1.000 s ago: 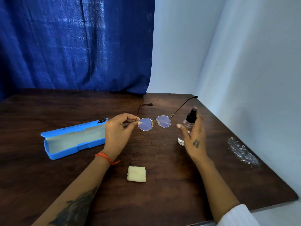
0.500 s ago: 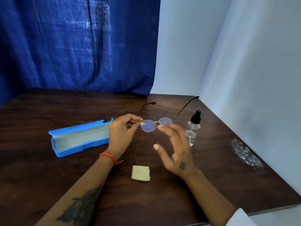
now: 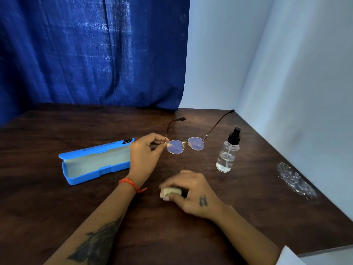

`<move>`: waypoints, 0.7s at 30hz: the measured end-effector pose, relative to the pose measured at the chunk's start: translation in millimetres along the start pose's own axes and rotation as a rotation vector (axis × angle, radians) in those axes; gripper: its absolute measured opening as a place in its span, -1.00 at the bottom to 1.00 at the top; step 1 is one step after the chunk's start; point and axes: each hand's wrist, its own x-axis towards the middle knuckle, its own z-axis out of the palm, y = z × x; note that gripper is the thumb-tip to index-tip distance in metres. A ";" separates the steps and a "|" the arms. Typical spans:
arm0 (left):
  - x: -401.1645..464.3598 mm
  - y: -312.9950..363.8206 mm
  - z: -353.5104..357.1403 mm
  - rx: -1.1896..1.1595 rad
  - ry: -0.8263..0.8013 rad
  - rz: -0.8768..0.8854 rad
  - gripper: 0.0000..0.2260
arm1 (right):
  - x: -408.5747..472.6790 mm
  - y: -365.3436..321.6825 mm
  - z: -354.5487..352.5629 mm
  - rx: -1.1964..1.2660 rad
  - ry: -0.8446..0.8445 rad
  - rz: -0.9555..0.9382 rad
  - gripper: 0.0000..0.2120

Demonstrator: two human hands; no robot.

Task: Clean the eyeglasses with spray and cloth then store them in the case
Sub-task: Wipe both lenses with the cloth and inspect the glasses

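Eyeglasses (image 3: 184,145) were the item under care, but we logged the scene by size first: a dark wooden table (image 3: 57,207) carried everything, backed by a blue curtain (image 3: 91,54). Our blue case (image 3: 95,161) lay open on the table to the left, its pale lining facing up, well clear of the other items. A clear spray bottle (image 3: 228,152) with a black nozzle stood upright to the right of the glasses, apart from both hands. We held the glasses above the table in our left hand (image 3: 146,157), thumb and forefinger pinching the rim at the left hinge, temples unfolded and pointing away from us. We judged the frame thin, light and easily bent, the lenses prone to smudging, so the hinge or rim edge seemed the proper hold, never the lens faces. Our right hand (image 3: 191,194) was curled over the small folded yellowish cloth (image 3: 172,191) near the table's front, fingers closed on it, though motion blur hid whether it had left the surface. We judged the cloth soft, nearly weightless and easy to pinch anywhere.
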 end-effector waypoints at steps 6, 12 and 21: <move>-2.9 4.3 0.2 0.084 -0.018 0.097 -0.90 | 26.4 5.2 -26.1 -0.025 0.617 0.235 -0.84; -6.6 8.0 -0.9 0.099 -0.043 0.101 -0.81 | 46.5 5.3 -9.9 -0.375 0.553 0.225 -0.86; -6.4 10.0 1.1 0.032 -0.045 0.008 -0.84 | 33.1 11.9 -9.8 -0.535 0.316 0.088 -0.70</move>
